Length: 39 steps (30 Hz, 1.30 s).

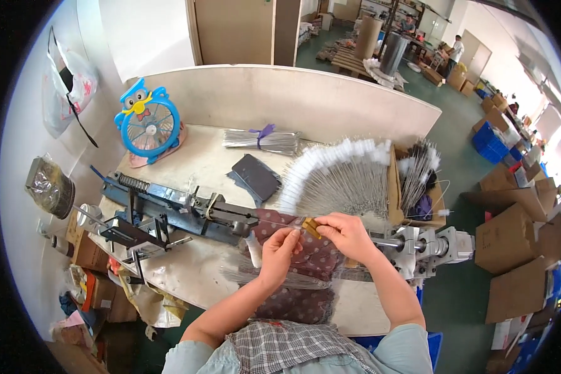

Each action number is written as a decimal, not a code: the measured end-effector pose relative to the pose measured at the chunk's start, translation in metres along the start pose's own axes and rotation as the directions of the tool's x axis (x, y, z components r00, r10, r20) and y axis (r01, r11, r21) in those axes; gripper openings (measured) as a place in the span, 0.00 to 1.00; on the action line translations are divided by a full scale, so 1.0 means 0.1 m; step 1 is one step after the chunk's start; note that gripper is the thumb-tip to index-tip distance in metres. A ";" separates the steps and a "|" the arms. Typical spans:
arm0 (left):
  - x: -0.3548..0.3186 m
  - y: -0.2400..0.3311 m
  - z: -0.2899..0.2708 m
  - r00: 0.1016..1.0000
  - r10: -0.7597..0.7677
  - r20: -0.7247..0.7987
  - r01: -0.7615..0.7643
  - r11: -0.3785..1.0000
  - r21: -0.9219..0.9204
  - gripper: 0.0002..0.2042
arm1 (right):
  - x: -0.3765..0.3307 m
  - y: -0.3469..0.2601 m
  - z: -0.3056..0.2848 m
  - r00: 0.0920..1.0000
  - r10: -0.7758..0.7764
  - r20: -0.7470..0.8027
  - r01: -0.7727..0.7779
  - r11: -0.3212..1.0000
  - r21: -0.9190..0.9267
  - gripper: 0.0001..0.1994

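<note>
My right hand (348, 235) grips a small brass-coloured block (310, 227) between thumb and fingers. Just left of it, my left hand (280, 249) is pinched closed; what it holds, if anything, is too small to make out. Both hands are over a brown polka-dot cloth (311, 262), in line with a bench machine. Its dark rail with a spring (134, 184) runs to the left, and its metal spindle (411, 244) lies to the right. Loose straight wires (280, 278) lie across the cloth below my hands.
Beyond my hands a fan of wire-stemmed brushes with white bristles (343, 181) covers the table, beside a carton of more brushes (417, 187). A tied wire bundle (262, 140), dark flat pieces (255, 177) and a blue fan (149, 124) stand farther back. Cardboard boxes (511, 240) line the right.
</note>
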<state>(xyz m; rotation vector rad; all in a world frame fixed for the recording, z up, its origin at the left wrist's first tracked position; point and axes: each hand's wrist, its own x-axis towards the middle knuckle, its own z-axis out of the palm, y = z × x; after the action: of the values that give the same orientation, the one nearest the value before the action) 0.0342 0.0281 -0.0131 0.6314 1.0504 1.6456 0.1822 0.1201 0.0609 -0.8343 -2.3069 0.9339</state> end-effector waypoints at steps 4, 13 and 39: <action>0.03 -0.03 0.02 1.000 -0.020 0.007 0.020 1.000 -0.018 0.07 | -0.05 0.01 -0.01 0.999 0.015 0.042 -0.018 0.996 0.085 0.09; -0.04 0.26 -0.10 0.968 -0.042 -0.246 0.016 0.994 -0.109 0.08 | 0.36 -0.25 0.35 0.943 -0.320 -0.092 0.241 0.848 -0.471 0.06; -0.03 0.30 -0.06 0.957 -0.159 -0.242 0.041 0.902 -0.430 0.12 | 0.32 -0.30 0.68 0.914 -0.323 -0.247 0.179 0.865 -0.469 0.14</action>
<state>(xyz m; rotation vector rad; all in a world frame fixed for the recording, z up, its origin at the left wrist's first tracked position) 0.0158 0.0210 0.0104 0.0616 0.8579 1.8257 0.1062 0.0966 0.0471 -0.7575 -2.2865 0.1402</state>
